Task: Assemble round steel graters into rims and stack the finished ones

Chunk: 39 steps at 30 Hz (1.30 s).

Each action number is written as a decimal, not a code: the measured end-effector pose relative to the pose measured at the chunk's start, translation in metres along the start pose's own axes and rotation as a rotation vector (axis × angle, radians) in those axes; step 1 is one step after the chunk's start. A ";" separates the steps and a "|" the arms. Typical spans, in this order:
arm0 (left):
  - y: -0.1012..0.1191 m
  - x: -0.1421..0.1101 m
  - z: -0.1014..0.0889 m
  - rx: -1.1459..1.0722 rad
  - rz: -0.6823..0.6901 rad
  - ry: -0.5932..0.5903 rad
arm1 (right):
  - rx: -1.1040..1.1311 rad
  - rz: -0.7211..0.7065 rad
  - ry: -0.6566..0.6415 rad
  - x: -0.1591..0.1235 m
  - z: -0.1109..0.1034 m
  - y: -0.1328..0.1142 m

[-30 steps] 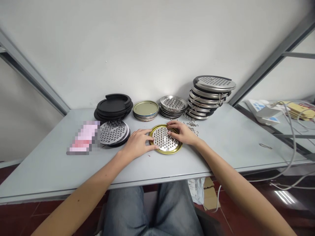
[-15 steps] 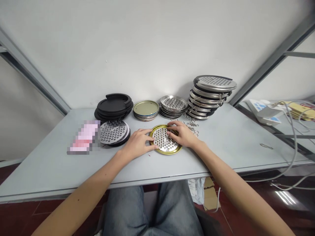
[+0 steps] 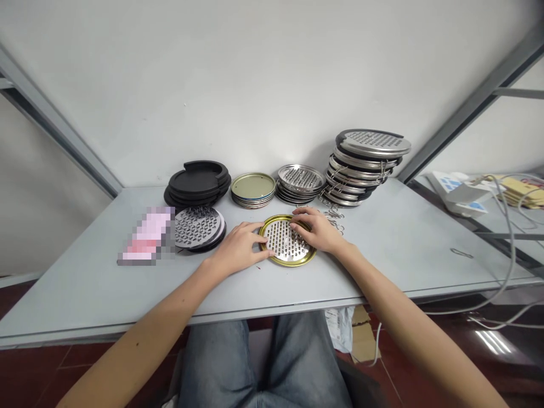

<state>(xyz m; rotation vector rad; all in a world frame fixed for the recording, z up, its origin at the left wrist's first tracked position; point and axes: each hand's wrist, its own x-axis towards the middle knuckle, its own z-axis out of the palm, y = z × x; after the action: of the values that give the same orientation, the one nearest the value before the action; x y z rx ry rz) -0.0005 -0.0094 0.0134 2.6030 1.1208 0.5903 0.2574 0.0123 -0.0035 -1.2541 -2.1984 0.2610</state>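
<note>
A round metal grater plate [image 3: 284, 241] lies flat inside a gold-rimmed dish [image 3: 293, 264] on the table before me. My left hand [image 3: 241, 245] holds the left side of the pair, its thumb and fingertips at the plate's edge. On the upper right side, my right hand [image 3: 318, 229] rests with curled fingers pressing on the plate and the rim. Behind them are a stack of gold dishes [image 3: 253, 186] and a stack of silver grater plates [image 3: 300, 180]. Small metal hooks [image 3: 335, 214] lie scattered just beyond my right hand.
Black round holders [image 3: 198, 181] are stacked at the back left, with dark-patterned grater discs [image 3: 199, 228] in front. A blurred pink item [image 3: 147, 235] lies at far left. A tall leaning stack of graters [image 3: 361, 170] stands back right. One loose metal clip [image 3: 461, 253] and white cables [image 3: 510, 249] are rightmost.
The fingers of my right hand have shifted slightly up and outward on the plate, showing more of its holes. My left hand stays in place.
</note>
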 end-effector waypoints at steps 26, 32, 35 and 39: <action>0.004 0.000 -0.002 0.041 0.006 -0.034 | 0.046 -0.060 -0.035 0.000 0.003 0.000; 0.002 -0.001 0.002 0.047 -0.015 -0.018 | 0.097 -0.062 -0.049 -0.001 0.003 0.000; 0.002 -0.002 0.002 0.023 -0.018 -0.015 | 0.096 -0.049 -0.043 0.000 0.003 0.000; 0.007 -0.002 0.000 0.038 -0.028 -0.016 | 0.099 -0.039 -0.041 0.001 0.003 -0.003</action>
<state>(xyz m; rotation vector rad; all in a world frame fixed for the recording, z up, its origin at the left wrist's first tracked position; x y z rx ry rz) 0.0023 -0.0158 0.0154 2.6145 1.1730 0.5463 0.2531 0.0117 -0.0045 -1.1603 -2.2137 0.3787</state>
